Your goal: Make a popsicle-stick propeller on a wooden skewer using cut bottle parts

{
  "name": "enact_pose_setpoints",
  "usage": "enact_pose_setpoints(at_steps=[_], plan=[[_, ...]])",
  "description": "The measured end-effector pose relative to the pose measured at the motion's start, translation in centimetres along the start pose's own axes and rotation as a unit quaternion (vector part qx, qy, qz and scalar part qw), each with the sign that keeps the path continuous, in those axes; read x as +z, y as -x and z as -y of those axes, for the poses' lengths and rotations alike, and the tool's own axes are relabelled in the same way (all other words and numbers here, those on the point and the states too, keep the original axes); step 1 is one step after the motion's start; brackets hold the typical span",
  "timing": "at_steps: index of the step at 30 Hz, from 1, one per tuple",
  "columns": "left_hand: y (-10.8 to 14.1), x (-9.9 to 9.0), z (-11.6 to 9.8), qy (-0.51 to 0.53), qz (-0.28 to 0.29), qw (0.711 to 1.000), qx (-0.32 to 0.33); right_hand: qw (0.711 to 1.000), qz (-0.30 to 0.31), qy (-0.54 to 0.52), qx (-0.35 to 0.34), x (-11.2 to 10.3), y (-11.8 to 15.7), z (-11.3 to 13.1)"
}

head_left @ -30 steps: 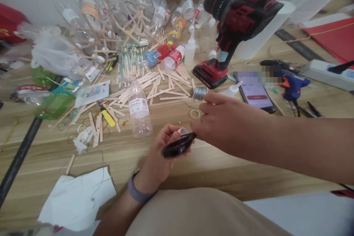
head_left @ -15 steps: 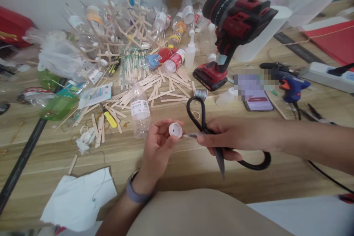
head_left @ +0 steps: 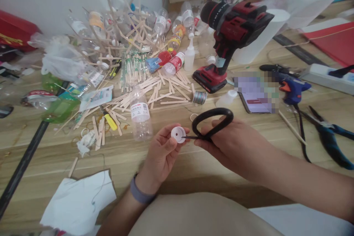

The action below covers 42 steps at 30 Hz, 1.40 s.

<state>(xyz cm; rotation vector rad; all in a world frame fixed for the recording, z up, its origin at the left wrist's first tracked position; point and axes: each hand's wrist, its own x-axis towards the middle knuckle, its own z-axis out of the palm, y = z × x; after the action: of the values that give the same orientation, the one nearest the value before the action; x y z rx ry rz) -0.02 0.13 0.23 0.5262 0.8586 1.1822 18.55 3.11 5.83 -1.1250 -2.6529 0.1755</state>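
The white bottle cap [head_left: 178, 135] (small, round, with a dark hole near the middle) is held in the left hand [head_left: 165, 147], open side toward the viewer. The scissors [head_left: 195, 128], black-handled, are gripped in the right hand [head_left: 231, 138], loop raised, with a narrow dark blade pointing left and its tip at the cap's rim.

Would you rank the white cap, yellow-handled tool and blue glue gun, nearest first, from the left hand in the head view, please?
1. White cap, held in the left hand.
2. Yellow-handled tool, off leftward.
3. Blue glue gun, far right.
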Motion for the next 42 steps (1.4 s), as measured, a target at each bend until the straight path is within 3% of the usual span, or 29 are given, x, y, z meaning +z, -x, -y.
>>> enact_pose_setpoints(at_steps=[5,9,14,19,23,25,29,32,34,37,40,42], plan=[[-0.1,0.0,0.2,0.023,-0.023,0.999,0.000,0.994,-0.016,0.104,-0.013,0.9,0.1,0.2],[0.0,0.2,0.0,0.026,-0.011,1.000,0.004,0.992,-0.013,0.129,-0.006,1.4,-0.1,0.2],[0.0,0.5,-0.1,0.024,-0.010,1.000,0.015,0.995,0.028,0.100,-0.001,1.2,-0.2,0.5],[0.0,0.4,0.1,0.009,-0.006,0.999,0.032,0.994,0.028,0.102,0.004,1.0,-0.4,0.9],[0.1,0.0,0.4,-0.029,-0.002,0.997,0.071,0.991,0.112,-0.055,0.055,0.7,-0.9,0.6],[0.2,-0.1,0.5,-0.070,0.011,0.993,0.097,0.957,0.181,-0.199,0.112,0.6,-1.0,0.1],[0.6,-0.1,0.3,-0.166,0.049,0.972,0.161,0.828,0.296,-0.442,0.178,1.0,-0.7,-0.9],[0.9,0.0,0.0,-0.216,0.061,0.956,0.189,0.753,0.308,-0.551,0.188,1.8,-0.2,-1.3],[1.0,0.2,-0.2,-0.220,0.054,0.957,0.179,0.736,0.302,-0.576,0.188,2.3,0.1,-1.2],[1.0,0.3,-0.3,-0.203,0.039,0.971,0.123,0.779,0.264,-0.538,0.185,2.9,0.5,-0.7],[0.9,0.4,0.0,-0.182,0.038,0.981,0.052,0.873,0.193,-0.406,0.190,3.3,0.8,0.0],[0.7,0.3,0.3,-0.168,0.030,0.985,0.032,0.939,0.078,-0.299,0.150,3.5,0.8,0.3]])
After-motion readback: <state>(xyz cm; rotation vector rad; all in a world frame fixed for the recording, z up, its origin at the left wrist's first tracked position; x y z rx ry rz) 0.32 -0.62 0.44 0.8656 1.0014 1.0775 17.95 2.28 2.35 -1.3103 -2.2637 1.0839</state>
